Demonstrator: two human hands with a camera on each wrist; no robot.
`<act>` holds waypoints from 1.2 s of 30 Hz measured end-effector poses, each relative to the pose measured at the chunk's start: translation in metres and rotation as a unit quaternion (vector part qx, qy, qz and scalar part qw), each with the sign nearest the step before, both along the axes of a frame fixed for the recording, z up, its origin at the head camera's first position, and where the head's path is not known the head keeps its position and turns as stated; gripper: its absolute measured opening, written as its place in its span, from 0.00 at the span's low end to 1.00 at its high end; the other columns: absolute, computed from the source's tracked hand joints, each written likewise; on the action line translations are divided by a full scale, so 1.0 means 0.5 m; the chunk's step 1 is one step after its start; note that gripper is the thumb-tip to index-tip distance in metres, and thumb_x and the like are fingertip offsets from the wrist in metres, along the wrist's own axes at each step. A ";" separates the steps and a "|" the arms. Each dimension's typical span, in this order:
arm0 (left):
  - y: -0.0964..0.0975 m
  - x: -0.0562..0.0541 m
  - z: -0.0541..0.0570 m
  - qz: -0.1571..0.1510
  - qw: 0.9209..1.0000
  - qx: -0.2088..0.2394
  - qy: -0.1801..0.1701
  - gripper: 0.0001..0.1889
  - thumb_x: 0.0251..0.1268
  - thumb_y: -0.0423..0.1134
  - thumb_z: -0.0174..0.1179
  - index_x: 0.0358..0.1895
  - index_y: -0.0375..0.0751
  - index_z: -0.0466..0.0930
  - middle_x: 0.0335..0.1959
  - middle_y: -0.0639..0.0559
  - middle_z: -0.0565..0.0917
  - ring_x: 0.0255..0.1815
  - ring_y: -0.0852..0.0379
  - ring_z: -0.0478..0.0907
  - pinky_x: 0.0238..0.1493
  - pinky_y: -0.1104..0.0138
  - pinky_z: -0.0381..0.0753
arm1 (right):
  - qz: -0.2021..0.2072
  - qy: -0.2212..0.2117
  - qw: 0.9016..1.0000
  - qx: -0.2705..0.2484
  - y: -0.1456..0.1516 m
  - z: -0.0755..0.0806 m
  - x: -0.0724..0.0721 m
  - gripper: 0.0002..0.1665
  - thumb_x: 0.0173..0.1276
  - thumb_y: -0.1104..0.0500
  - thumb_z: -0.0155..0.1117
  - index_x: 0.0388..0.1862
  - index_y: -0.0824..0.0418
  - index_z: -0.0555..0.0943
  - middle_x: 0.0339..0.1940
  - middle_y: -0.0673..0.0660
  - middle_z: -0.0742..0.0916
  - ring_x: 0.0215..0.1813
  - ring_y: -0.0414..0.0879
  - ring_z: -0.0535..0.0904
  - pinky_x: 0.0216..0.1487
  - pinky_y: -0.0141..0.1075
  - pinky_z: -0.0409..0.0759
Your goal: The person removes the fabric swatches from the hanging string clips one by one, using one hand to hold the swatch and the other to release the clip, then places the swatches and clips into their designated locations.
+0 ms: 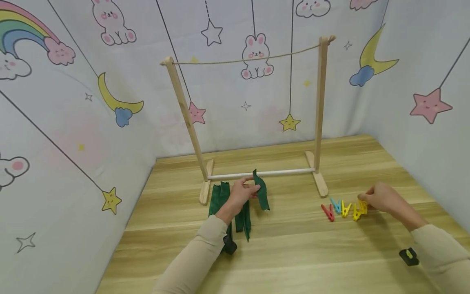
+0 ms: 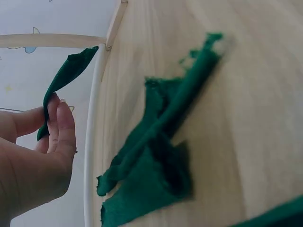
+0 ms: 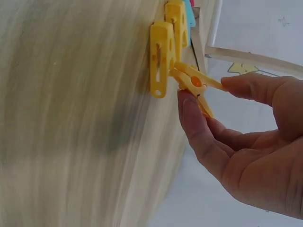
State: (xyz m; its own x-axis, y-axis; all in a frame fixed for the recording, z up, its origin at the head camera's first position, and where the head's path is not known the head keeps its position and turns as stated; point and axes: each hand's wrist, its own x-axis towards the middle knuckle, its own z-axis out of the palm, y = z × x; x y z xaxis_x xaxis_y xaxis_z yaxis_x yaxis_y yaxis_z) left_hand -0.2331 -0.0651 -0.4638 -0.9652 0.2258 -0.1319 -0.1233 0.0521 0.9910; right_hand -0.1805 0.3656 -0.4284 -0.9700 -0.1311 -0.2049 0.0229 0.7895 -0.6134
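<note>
My left hand (image 1: pixel 242 194) pinches a dark green cloth strip (image 1: pixel 262 192) between thumb and fingers, its upper end standing above the fingertips. More green cloth strips (image 2: pixel 142 184) lie on the table under and beside that hand. On the right, my right hand (image 1: pixel 383 198) holds a yellow clothespin (image 3: pixel 194 82) between thumb and fingers. Close by its tip in the right wrist view is another yellow clothespin (image 3: pixel 162 56). To the left of that hand lie a red clothespin (image 1: pixel 328 212), a blue clothespin (image 1: pixel 335 206) and a further yellow clothespin (image 1: pixel 345 209).
A wooden frame with two posts (image 1: pixel 321 106) stands at the back of the table (image 1: pixel 293 253). A thin rope (image 1: pixel 235 61) sags between the post tops, and a white rod (image 1: pixel 282 172) joins the feet. Patterned cloth walls (image 1: pixel 227 134) enclose the back and sides.
</note>
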 end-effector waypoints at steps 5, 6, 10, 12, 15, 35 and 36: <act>-0.009 -0.002 -0.016 -0.023 0.999 -0.027 -0.014 0.27 0.72 0.32 0.61 0.72 0.37 0.66 0.38 0.46 0.84 0.33 0.55 0.82 0.47 0.55 0.83 | -0.013 -0.025 1.000 -0.005 0.011 -0.008 0.003 0.21 0.72 0.58 0.59 0.28 0.76 0.83 0.26 0.60 0.85 0.28 0.47 0.81 0.31 0.40 0.82; -0.011 -0.003 -0.019 -0.028 0.999 -0.032 -0.016 0.27 0.72 0.32 0.61 0.72 0.37 0.66 0.38 0.45 0.84 0.32 0.56 0.82 0.46 0.57 0.84 | -0.016 -0.026 1.000 0.000 0.012 -0.010 0.004 0.21 0.71 0.58 0.59 0.24 0.74 0.82 0.22 0.57 0.84 0.26 0.47 0.79 0.29 0.39 0.80; -0.017 -0.004 -0.027 -0.046 0.997 -0.052 -0.025 0.28 0.71 0.29 0.60 0.72 0.33 0.65 0.43 0.38 0.83 0.32 0.56 0.82 0.42 0.59 0.85 | -0.023 -0.021 0.999 0.020 0.015 -0.018 0.009 0.22 0.68 0.57 0.61 0.14 0.64 0.77 0.12 0.51 0.78 0.19 0.43 0.73 0.24 0.36 0.74; -0.018 -0.001 -0.029 -0.055 0.996 -0.070 -0.032 0.28 0.71 0.28 0.60 0.71 0.31 0.65 0.48 0.36 0.82 0.33 0.56 0.83 0.42 0.60 0.85 | -0.021 -0.018 0.999 0.029 0.018 -0.024 0.011 0.24 0.67 0.57 0.61 0.10 0.60 0.74 0.09 0.49 0.75 0.17 0.42 0.71 0.22 0.35 0.72; -0.018 0.003 -0.032 -0.061 0.992 -0.102 -0.040 0.26 0.71 0.28 0.59 0.70 0.28 0.65 0.50 0.34 0.82 0.32 0.55 0.84 0.40 0.61 0.86 | -0.016 -0.022 0.999 0.037 0.021 -0.032 0.012 0.24 0.66 0.57 0.60 0.09 0.56 0.70 0.07 0.47 0.72 0.14 0.40 0.67 0.20 0.34 0.69; -0.007 0.025 -0.035 -0.005 0.902 -0.404 0.155 0.04 0.67 0.34 0.66 0.35 0.37 0.84 0.28 0.48 0.84 0.25 0.55 0.78 0.40 0.54 0.82 | -0.013 -0.031 0.998 0.053 0.023 -0.050 0.023 0.21 0.67 0.54 0.59 0.15 0.61 0.73 0.12 0.53 0.79 0.15 0.42 0.75 0.20 0.34 0.75; -0.006 0.026 -0.034 -0.004 0.900 -0.406 0.157 0.04 0.67 0.34 0.65 0.37 0.36 0.84 0.32 0.46 0.84 0.28 0.54 0.79 0.41 0.54 0.82 | -0.013 -0.031 0.998 0.053 0.023 -0.050 0.024 0.21 0.68 0.54 0.59 0.16 0.61 0.73 0.12 0.53 0.79 0.16 0.42 0.75 0.20 0.34 0.75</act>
